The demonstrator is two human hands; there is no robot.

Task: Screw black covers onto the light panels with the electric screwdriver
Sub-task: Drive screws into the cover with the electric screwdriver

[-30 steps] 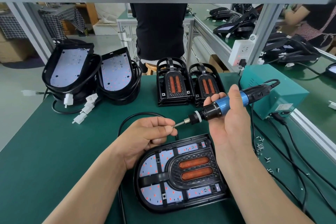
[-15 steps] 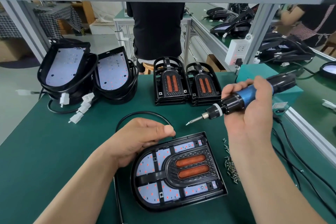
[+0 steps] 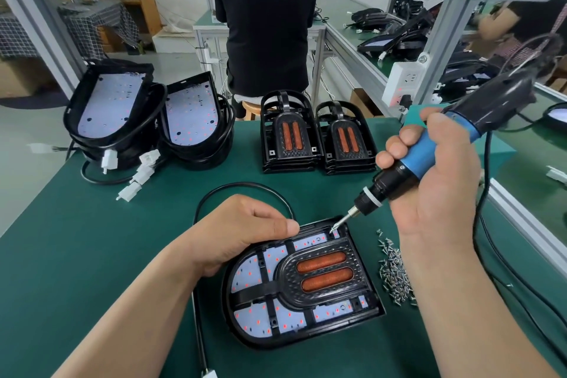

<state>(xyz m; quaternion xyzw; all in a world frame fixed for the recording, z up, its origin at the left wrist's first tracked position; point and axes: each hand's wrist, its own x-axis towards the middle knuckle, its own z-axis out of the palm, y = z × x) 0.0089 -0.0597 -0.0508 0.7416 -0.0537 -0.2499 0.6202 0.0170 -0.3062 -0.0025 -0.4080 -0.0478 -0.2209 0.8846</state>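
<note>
Gripping the electric screwdriver [image 3: 414, 159], the right hand [image 3: 438, 193] holds its bit on the far right corner of the black cover [image 3: 325, 270], which sits inside the near light panel [image 3: 254, 319]. The left hand [image 3: 242, 230] curls its fingers over that panel's far rim, holding it.

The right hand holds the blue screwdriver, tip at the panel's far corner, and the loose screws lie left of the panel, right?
Not quite. The head view shows the loose screws lying right of the panel, not left. The right hand does hold the blue screwdriver, tip at the panel's far corner.
</note>
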